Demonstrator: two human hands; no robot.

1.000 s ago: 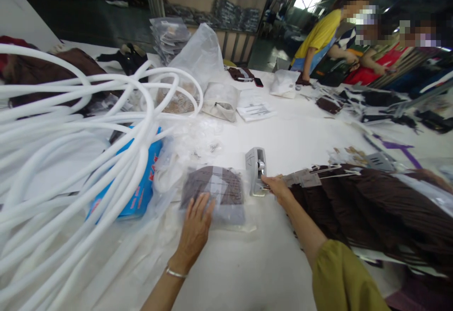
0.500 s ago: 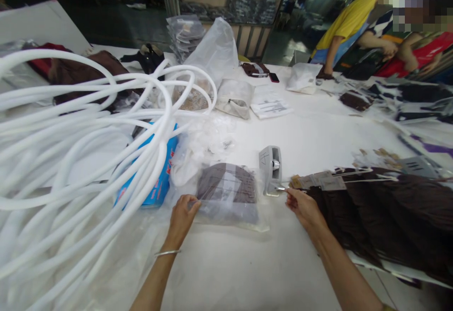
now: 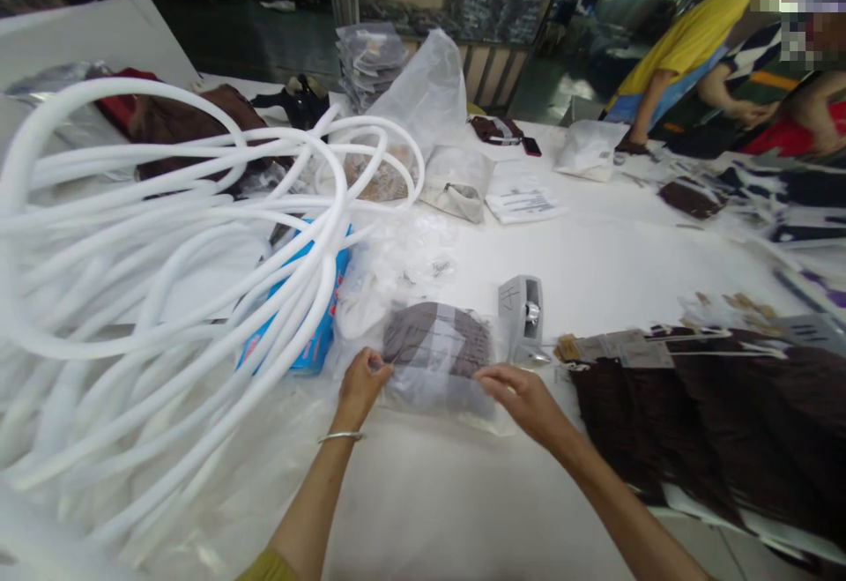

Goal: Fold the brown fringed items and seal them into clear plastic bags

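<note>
A clear plastic bag lies flat in front of me with a dark brown folded garment inside it. My left hand pinches the bag's left side, thumb against fingers. At its right side my right hand is closed, fingertips pressed together on the plastic. Whether a strip of tape is also between those fingers cannot be made out. Just beyond my right hand stands a grey tape dispenser, with no hand on it.
Coils of thick white tubing cover the left, over a blue packet. Dark brown garments with tags are stacked at right. Beyond lie a bagged item, white sheets and a phone. People stand at the far right.
My right hand has moved left from the tape dispenser to the bag's right side. My left hand stays at the bag's left side. The view has shifted slightly left.
</note>
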